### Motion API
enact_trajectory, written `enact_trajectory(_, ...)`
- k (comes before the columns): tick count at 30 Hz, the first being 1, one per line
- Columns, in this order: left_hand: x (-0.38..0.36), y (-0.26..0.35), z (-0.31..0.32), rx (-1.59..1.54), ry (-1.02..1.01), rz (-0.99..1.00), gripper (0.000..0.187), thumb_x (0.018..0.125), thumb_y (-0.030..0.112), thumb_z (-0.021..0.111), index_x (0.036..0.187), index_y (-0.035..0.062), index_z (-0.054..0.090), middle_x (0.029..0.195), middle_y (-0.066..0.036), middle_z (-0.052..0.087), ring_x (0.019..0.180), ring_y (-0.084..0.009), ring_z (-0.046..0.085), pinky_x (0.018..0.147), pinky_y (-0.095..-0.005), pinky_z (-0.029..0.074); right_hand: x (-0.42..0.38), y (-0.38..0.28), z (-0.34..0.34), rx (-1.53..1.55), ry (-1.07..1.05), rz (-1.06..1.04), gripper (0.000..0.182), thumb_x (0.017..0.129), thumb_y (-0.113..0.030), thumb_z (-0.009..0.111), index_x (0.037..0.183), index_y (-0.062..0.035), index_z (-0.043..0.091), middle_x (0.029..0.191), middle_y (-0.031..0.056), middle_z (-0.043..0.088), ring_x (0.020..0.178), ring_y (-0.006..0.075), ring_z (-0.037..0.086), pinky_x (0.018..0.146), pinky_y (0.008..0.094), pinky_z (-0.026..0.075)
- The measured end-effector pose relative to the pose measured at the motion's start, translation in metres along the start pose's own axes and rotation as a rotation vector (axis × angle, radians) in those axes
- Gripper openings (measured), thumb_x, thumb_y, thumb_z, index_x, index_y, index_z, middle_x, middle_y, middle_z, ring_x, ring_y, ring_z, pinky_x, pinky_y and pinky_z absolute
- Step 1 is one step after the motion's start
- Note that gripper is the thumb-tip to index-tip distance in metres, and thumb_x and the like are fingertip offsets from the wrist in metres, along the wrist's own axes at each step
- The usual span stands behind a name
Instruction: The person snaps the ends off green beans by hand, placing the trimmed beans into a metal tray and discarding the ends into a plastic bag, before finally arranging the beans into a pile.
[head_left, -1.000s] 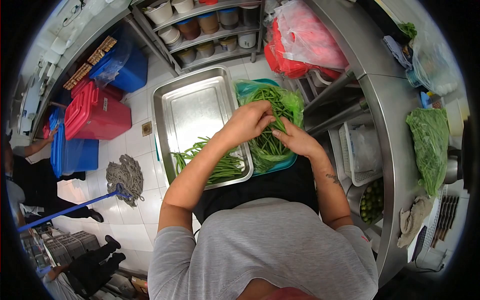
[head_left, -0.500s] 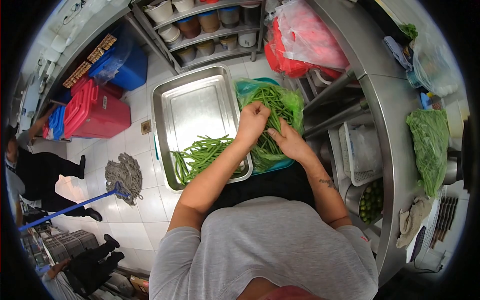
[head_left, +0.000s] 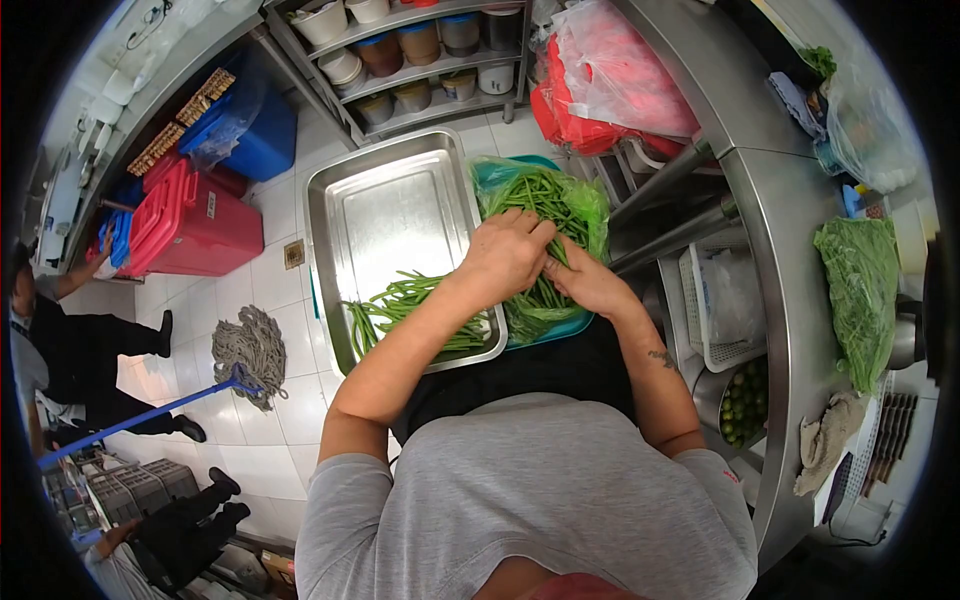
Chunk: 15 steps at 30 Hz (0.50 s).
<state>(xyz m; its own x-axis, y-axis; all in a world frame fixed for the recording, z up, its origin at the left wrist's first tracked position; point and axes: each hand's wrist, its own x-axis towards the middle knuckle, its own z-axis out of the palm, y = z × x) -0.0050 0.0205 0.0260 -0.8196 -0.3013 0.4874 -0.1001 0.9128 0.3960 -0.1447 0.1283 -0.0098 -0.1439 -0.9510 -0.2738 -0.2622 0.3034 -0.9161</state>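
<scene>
Both hands meet over the bag of green beans [head_left: 545, 215], which lies in a teal tray just beside the steel pan [head_left: 385, 215], on its right edge. Left hand [head_left: 503, 258] curled, grip pressed together on a few beans from the bag. Right hand [head_left: 590, 282] touching the left, its grip pinching bean stems at the bag's near end. Loose pile of beans [head_left: 400, 305] lies in the pan's near end. Mop [head_left: 248, 350] on the floor left of pan; red bin [head_left: 190, 225] further left.
</scene>
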Motion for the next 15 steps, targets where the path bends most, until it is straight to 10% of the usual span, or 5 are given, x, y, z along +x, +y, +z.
enact_trajectory(4,-0.002,0.004,0.027,-0.320,0.204,-0.369,0.008,0.078,0.006,0.055,0.071,0.0019,0.053,0.062,-0.007,0.052,0.058,-0.0249,0.054,0.052,-0.0361,0.043,0.004,0.014,0.011,-0.437,0.298,-0.266,0.046,0.095,-0.021,0.053,0.131,0.0038,0.038,0.086,0.0067,0.058,0.067,0.0138,0.052,0.062,0.0266,0.045)
enact_trajectory(9,-0.003,0.002,0.035,-1.332,0.204,-1.034,0.014,0.082,0.005,0.049,0.069,0.0019,0.054,0.057,0.002,0.047,0.052,-0.0086,0.045,0.046,-0.0228,0.034,-0.002,-0.004,0.003,-0.096,0.080,-0.006,0.036,0.096,-0.025,0.051,0.118,0.0028,0.045,0.085,0.0090,0.057,0.070,0.0172,0.055,0.065,0.0306,0.045)
enact_trajectory(15,-0.001,-0.005,0.000,-1.033,-0.144,-0.679,0.016,0.085,0.009,0.051,0.072,0.0024,0.057,0.055,-0.003,0.047,0.050,-0.0105,0.046,0.048,-0.0246,0.037,-0.012,-0.003,-0.004,0.554,-0.108,0.022,0.021,0.097,-0.022,0.050,0.109,-0.0041,0.048,0.074,-0.0014,0.044,0.061,0.0090,0.043,0.055,0.0240,0.038)
